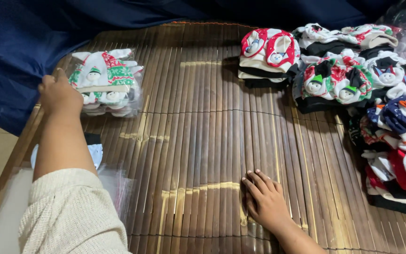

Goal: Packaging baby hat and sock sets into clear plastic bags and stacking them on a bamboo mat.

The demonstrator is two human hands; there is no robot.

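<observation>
Table (203, 141): covered by a brown slatted bamboo mat, with dark blue cloth (19, 42) along its far and left edges.
Loose piles (353, 84): stacks of small patterned knit pieces in red, green, white and navy fill the right side, well apart from both hands.
Clear bags (5, 211): a flat sheaf at the near left corner, under the cream sleeve.
Packed bundle (106, 82): patterned pieces sealed in a clear bag, lying far left on the mat.
Left hand (59, 96): grip loosely curled against the bundle's left edge, touching it, not clenched around it.
Right hand (266, 200): grip released, palm flat on the mat, near centre.
</observation>
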